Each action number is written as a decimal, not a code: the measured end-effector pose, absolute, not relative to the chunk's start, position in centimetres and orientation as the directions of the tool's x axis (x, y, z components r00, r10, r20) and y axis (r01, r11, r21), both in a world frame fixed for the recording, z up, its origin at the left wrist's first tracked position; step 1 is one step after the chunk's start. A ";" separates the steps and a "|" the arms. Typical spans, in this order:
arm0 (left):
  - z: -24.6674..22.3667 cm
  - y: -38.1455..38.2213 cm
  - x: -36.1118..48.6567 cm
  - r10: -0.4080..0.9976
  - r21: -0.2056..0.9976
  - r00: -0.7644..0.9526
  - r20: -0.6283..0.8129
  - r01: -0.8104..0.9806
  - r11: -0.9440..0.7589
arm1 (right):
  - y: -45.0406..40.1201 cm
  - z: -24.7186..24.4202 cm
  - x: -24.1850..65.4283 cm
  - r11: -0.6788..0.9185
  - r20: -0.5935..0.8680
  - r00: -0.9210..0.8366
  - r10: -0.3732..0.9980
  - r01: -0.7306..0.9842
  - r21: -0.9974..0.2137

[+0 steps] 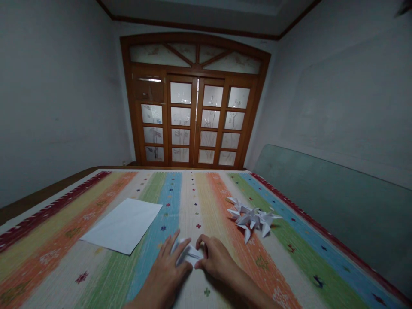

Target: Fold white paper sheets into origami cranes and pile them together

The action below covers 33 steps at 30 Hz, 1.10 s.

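two palms down (fingers curled), left hand point(164, 268) and right hand point(216, 257) grip folded white paper point(188, 253).

The room is dim, its grey walls point(54, 98) underexposed. The main light comes through the frosted glass panes point(210, 95) of the wooden doors point(195, 124) at the far end, which glow pale without harsh glare. Wide-angle distortion bows the room's lines and stretches the striped rug point(193, 193) toward the lower corners. Soft shadows fall beside the left hand point(164, 268) and right hand point(219, 259). A dark, blurred smudge point(404, 7) sits in the top right corner.
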<state>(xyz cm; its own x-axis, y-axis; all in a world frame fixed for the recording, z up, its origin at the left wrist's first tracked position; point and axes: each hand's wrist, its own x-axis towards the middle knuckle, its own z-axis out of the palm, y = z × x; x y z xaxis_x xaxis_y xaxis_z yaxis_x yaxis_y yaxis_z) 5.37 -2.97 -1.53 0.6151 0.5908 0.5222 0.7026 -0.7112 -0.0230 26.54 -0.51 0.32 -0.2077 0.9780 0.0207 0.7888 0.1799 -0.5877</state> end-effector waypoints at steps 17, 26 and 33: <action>-1.6 -3.7 5.7 0.733 0.092 0.671 0.107 0.728 -0.680 | -0.6 0.5 27.3 0.174 -0.006 -0.221 0.975 0.784 -0.597; 0.8 -4.3 6.1 0.833 0.056 0.553 -0.009 0.832 -0.551 | -0.6 0.6 28.0 0.162 -0.035 -0.242 0.970 0.745 -0.647; 0.1 -3.8 5.8 0.810 0.041 0.586 0.014 0.809 -0.586 | -0.4 0.7 28.5 0.166 -0.035 -0.261 0.965 0.705 -0.690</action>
